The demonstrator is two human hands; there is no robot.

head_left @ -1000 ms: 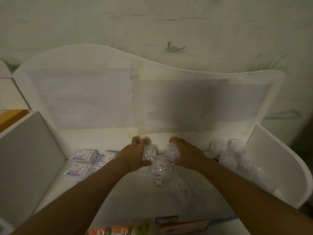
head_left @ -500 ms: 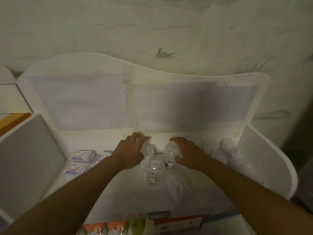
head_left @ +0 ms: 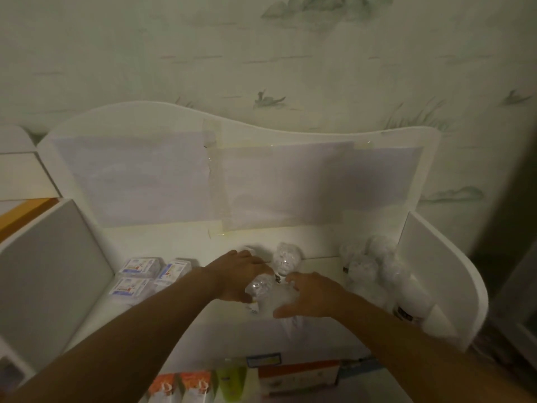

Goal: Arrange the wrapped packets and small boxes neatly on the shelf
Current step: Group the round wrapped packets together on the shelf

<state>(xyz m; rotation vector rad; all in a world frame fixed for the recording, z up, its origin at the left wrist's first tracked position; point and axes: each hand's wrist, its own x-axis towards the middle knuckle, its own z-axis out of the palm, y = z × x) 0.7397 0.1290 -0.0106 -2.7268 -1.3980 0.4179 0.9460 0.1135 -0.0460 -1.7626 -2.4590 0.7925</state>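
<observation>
Both hands work mid-shelf (head_left: 180,321): the left hand (head_left: 241,279) curls against one clear wrapped packet (head_left: 259,286), the right hand (head_left: 312,295) grips another; a third stands behind (head_left: 286,258). Small boxes (head_left: 139,274) sit left.

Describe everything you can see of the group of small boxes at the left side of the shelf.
The small boxes lie flat on the white shelf, close to its left side panel. At least three show, packed side by side in two rows. Each looks white with a blue and red printed label on top, under what seems to be clear wrapping. The print is too blurred to read. Neither hand touches them; the left hand is just to their right.
</observation>
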